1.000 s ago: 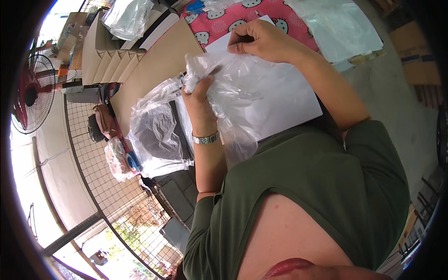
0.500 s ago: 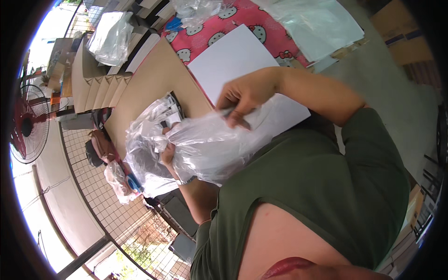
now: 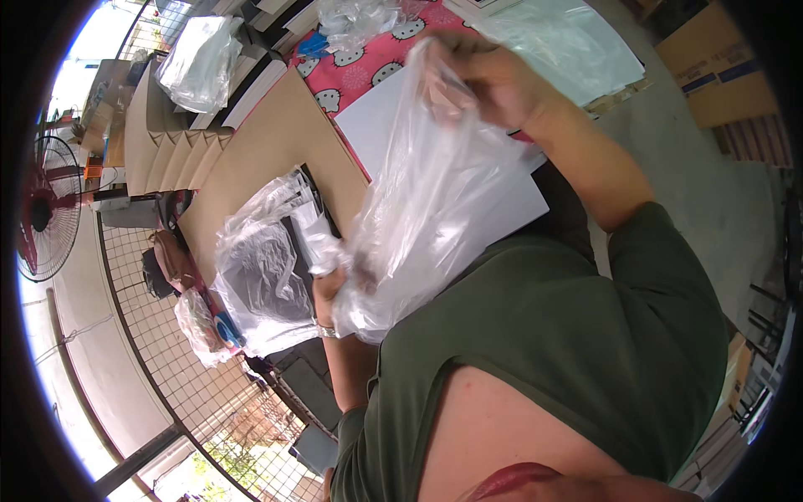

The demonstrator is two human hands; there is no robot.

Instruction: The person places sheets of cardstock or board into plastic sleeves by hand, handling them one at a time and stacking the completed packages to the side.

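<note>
A clear plastic bag (image 3: 427,201) is stretched between my two hands, its film crumpled and slanting up to the right. My right hand (image 3: 502,84) is raised, fingers closed on the upper end of the bag. Lower down, my left hand (image 3: 329,289) grips the bag's other end; film hides part of its fingers. Just left of that hand lies a dark item in clear plastic (image 3: 268,272), with loose film bunched along its top. Beneath the bag, a white sheet (image 3: 514,213) rests close to my body, partly covered.
A brown board (image 3: 259,155) covers the table's left part, with a pink patterned cloth (image 3: 360,67) beyond it. Stacked brown folded cardboard (image 3: 171,163) and plastic packs (image 3: 201,67) stand far left. More clear sheets (image 3: 577,50) lie far right. A red fan (image 3: 46,209) is at the left.
My right hand has moved up and away, now drawing the bag's end with it. The bag has lifted and stretched. My left hand has shifted slightly right, uncovering more of the dark wrapped item.
</note>
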